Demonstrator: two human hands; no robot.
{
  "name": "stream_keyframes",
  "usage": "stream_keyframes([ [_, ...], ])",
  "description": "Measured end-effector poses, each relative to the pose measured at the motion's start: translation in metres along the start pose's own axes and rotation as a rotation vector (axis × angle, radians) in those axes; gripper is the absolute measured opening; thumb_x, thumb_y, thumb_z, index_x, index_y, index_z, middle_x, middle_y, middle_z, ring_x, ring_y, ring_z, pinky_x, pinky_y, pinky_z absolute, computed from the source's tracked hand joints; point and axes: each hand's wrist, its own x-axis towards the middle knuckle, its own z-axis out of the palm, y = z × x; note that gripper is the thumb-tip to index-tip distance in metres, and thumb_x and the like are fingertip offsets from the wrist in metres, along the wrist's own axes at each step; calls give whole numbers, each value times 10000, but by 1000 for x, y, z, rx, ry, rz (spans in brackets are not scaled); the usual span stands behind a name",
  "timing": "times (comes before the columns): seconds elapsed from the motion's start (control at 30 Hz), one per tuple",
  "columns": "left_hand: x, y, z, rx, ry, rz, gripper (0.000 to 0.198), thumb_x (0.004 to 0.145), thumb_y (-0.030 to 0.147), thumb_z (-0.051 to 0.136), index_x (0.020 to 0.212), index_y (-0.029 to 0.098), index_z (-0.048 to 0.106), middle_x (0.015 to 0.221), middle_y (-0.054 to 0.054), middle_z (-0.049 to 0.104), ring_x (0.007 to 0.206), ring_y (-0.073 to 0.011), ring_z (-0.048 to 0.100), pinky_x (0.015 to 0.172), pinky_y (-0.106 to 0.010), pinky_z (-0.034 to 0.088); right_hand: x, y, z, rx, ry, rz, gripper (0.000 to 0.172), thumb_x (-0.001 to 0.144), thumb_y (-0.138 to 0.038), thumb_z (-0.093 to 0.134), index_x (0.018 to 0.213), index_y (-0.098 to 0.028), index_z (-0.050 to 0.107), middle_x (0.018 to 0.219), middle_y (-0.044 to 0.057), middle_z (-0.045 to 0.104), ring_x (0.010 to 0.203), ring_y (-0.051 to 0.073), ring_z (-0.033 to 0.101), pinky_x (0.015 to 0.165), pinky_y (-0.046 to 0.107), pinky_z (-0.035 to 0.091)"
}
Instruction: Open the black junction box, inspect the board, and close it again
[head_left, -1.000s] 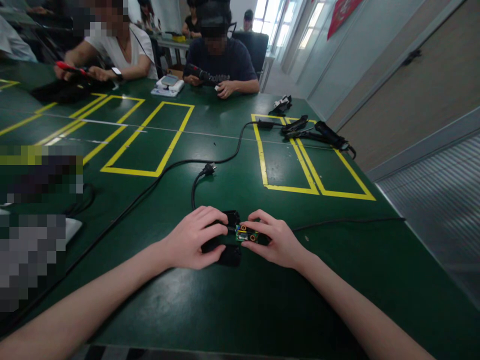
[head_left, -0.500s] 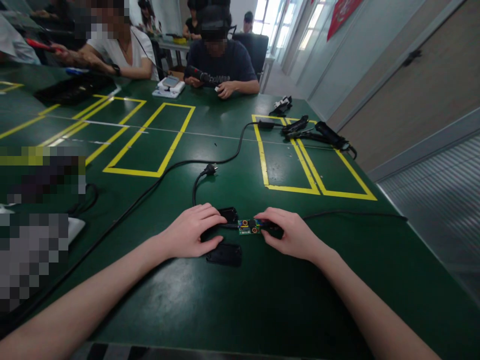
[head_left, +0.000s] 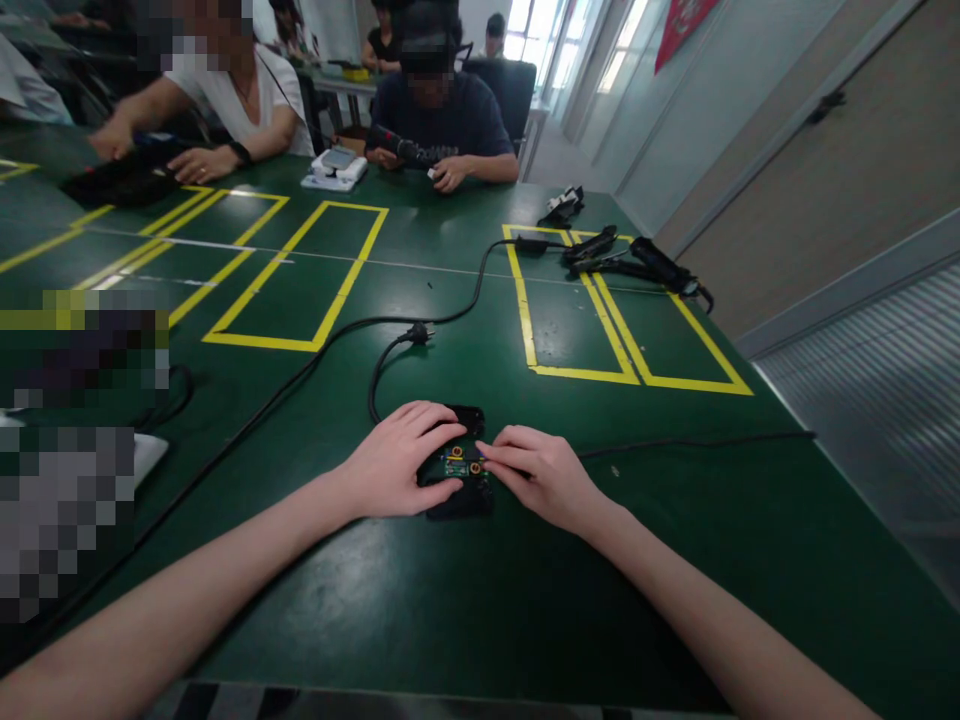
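Observation:
Around the left end of a small green circuit board (head_left: 456,467) with round copper coils, my left hand (head_left: 397,460) lies with thumb and fingers apart. Its fingertips reach the upper black case half (head_left: 472,420), and its thumb touches the lower black case half (head_left: 461,500). My right hand (head_left: 551,475) pinches at the board's right end, where thin coloured wires show; the exact hold is partly hidden by the fingers. A black cable (head_left: 675,441) runs right from under this hand. From behind my left hand curves a short cord with a plug (head_left: 418,334).
A long black cord (head_left: 352,325) crosses the green table (head_left: 480,610). Black tool parts (head_left: 634,265) lie at the back right among yellow tape outlines. A white device (head_left: 335,170) stands opposite, near two people. One handles a dark tray (head_left: 124,178), the other a black tool (head_left: 397,145).
The circuit board has shifted left between the two case halves, which have slid slightly right. My left fingers have spread around the board; my right hand has moved left and its fingertips have come together.

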Motion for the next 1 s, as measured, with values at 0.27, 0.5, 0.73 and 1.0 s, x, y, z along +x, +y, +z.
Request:
stream_keyframes([
  [0.27,1,-3,-4,5,143,-23,436,961,418,664,1323,177,633,1324,-151,672,1235,-314,639,1067,-488,542,3,4,8,59,88,73,226,1067,-251,569,1100,-192,784,921,71,727,809,179,704,714,292,591],
  [0.5,-3,-14,-17,-5,45,-52,145,967,288,596,1039,180,661,966,-63,690,886,-209,665,758,-317,558,2,3,10,102,90,145,177,1031,-236,626,1116,-192,775,938,76,742,821,189,719,711,291,591],
  [0.73,-1,-14,-26,20,7,6,162,1038,264,499,997,181,633,888,-39,684,767,-168,660,680,-261,490,2,6,-5,-15,77,229,245,1056,-381,598,986,-190,736,838,52,723,691,162,669,627,270,491],
  [1.0,-7,-6,-37,-82,10,12,110,945,261,538,897,191,609,701,28,624,551,-108,563,552,-231,385,-4,7,-28,81,66,138,405,1083,-296,507,716,-183,634,624,1,595,544,110,541,548,247,374],
])
